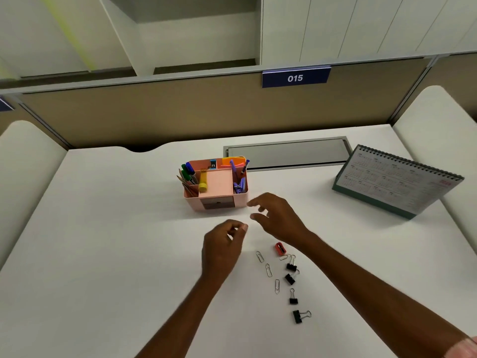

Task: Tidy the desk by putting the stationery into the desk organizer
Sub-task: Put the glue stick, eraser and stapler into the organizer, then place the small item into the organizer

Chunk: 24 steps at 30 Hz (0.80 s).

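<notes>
Four black binder clips (291, 266), several paper clips (268, 270) and a red sharpener (280, 248) await on the desk (103, 254), beyond them the left hand (222, 248) pinched shut, holding what I cannot tell, the right hand (277, 215) spread, nearing the mostly filled pink organizer (216, 186).

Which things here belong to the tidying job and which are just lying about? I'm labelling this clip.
Part of the job:
- pink desk organizer, already holding pens
- red sharpener
- paper clips
- black binder clips
- left hand, fingers pinched together; contents cannot be told
- right hand, open

Just lying about:
- desk calendar
- grey cable hatch
- sign reading 015
</notes>
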Available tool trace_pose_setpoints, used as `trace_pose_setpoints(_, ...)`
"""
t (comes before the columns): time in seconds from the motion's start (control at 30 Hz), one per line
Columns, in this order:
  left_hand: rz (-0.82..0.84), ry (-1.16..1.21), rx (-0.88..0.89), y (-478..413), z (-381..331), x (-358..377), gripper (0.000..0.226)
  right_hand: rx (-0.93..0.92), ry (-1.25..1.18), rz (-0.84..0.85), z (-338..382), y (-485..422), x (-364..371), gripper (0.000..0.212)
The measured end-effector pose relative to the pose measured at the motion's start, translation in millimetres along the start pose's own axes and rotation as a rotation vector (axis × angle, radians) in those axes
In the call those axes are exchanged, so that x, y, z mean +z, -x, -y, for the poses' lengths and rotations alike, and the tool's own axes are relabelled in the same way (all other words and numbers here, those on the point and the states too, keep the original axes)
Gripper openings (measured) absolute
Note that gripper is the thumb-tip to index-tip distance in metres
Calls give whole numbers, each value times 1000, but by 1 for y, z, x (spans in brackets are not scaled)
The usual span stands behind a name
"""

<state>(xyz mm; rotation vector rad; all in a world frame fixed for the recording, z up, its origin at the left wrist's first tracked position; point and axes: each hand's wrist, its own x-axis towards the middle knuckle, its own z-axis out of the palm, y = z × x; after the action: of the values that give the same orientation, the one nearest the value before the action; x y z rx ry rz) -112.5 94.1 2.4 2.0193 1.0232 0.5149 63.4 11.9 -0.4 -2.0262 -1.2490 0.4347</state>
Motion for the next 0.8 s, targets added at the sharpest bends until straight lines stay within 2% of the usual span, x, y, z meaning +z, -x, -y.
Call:
trace_pose_setpoints(0.1, 190, -16, -62, 19, 10, 25, 6, 70, 83, 103, -24, 38, -3, 36)
trace_pose_setpoints(0.17, 283, -30, -138, 26, 11, 37, 10, 98, 175, 193, -37, 60, -2, 47)
trace_pose_setpoints(0.23, 328, -43, -175, 31, 8, 47, 11, 95, 288, 270, -45, 79, 1, 60)
trace_pose_setpoints(0.3, 354, -62, -194, 34, 5, 54, 11, 62, 378, 291, -49, 91, 6, 63)
trace_pose_setpoints(0.5, 365, 68, -358, 35, -5, 66, 10, -20, 469, 234, -62, 101, 17, 44)
trace_pose_setpoints(0.67, 329, 251, -555, 28, -15, 62, 20, 4, 307, 103, -45, 90, 12, 40)
trace_pose_setpoints(0.8, 308, 461, -642, 14, -22, 47, 16, -70, 216, 40, -24, 68, 7, 23)
